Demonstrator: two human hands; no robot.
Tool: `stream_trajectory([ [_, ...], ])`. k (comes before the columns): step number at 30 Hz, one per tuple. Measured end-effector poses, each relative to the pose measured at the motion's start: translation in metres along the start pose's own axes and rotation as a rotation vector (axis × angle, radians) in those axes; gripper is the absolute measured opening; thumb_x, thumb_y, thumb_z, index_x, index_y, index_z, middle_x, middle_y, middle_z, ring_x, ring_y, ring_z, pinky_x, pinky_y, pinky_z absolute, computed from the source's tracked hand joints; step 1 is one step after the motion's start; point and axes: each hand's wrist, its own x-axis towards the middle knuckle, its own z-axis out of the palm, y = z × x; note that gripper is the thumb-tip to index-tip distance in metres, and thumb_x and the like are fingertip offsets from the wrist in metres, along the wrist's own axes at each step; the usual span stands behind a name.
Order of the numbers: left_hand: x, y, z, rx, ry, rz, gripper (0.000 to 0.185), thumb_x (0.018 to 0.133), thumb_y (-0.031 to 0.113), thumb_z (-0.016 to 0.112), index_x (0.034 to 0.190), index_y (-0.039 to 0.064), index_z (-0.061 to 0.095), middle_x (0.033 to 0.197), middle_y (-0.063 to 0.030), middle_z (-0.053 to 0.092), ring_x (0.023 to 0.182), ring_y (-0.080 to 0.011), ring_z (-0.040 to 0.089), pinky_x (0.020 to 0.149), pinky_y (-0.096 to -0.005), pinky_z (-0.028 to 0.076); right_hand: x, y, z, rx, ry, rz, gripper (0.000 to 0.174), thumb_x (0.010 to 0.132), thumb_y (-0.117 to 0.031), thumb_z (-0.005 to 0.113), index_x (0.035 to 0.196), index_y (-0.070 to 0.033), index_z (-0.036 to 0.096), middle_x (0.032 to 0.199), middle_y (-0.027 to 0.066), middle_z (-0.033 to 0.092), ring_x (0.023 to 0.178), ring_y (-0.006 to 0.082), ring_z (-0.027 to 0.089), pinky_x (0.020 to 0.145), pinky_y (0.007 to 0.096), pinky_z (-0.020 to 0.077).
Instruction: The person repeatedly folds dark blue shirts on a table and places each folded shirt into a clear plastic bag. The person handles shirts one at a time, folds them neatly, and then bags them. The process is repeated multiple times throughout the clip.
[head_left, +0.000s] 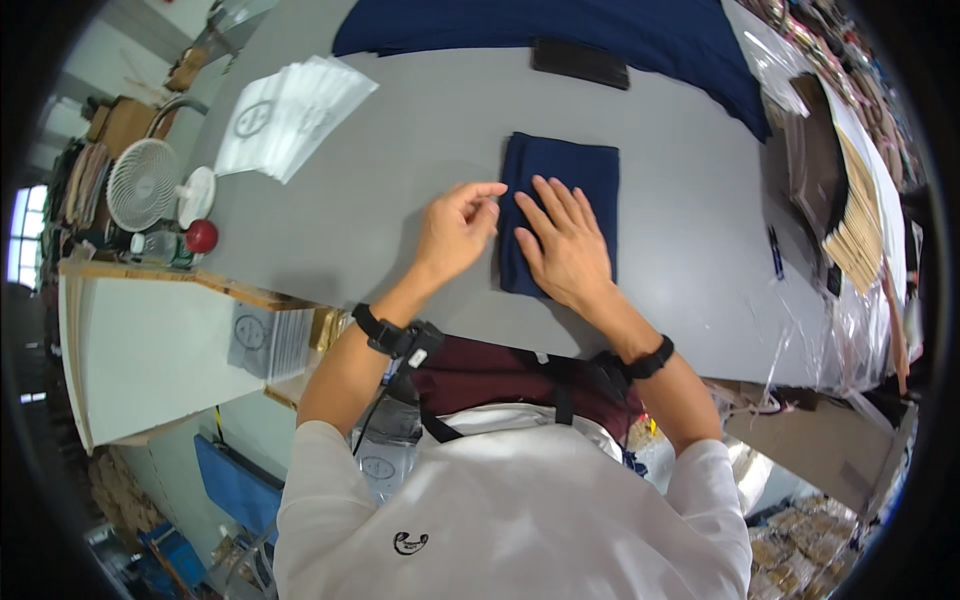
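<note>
A folded navy-blue cloth (559, 157), perhaps a garment, lies as a neat rectangle on the grey tabletop (420, 112). My right hand (566, 244) rests flat on it, fingers slightly spread and pointing away from me. Just beside its left edge is my left hand (461, 229), fingers curled and thumb and index finger apart, with nothing visible between them. Whether its fingertips touch the cloth's edge is hard to tell. Beyond the folded piece, a larger spread of navy fabric (555, 22) covers the far side of the table, and a dark flat case (580, 64) lies against its near edge.
Several printed clear plastic bags (289, 116) lie fanned at the far left. A white fan (142, 184), a plastic bottle (161, 247) and a red round object (201, 236) stand at the left edge. To the right are a pen (775, 253) and stacked cardboard pieces (855, 240).
</note>
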Motion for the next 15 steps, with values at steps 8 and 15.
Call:
stream_trajectory([
  [8, 0.076, -0.062, -0.180, 1.048, 0.484, 0.093, 0.030, 0.097, 0.007, 0.058, 0.124, 0.006, 0.071, 0.127, -0.0168, 0.067, 0.118, -0.0388, 0.062, 0.099, -0.0475, 0.052, -0.031, 0.031, -0.024, -0.019, 0.003, -0.032, 0.044, 0.100, -0.029, 0.064, 0.140, -0.012, 0.064, 0.153, 0.0142, 0.055, 0.145, 0.0340, 0.047, 0.124, 0.0516, 0.0310],
  [15, 0.053, -0.034, -0.153, 0.989, 0.218, 0.297, 0.017, 0.093, 0.008, 0.067, 0.107, 0.004, 0.075, 0.100, -0.0144, 0.069, 0.093, -0.0360, 0.067, 0.083, -0.0462, 0.055, -0.030, 0.059, -0.052, -0.130, 0.103, 0.113, 0.034, 0.094, -0.016, 0.072, 0.127, -0.007, 0.070, 0.144, 0.0163, 0.061, 0.135, 0.0340, 0.055, 0.118, 0.0542, 0.0396],
])
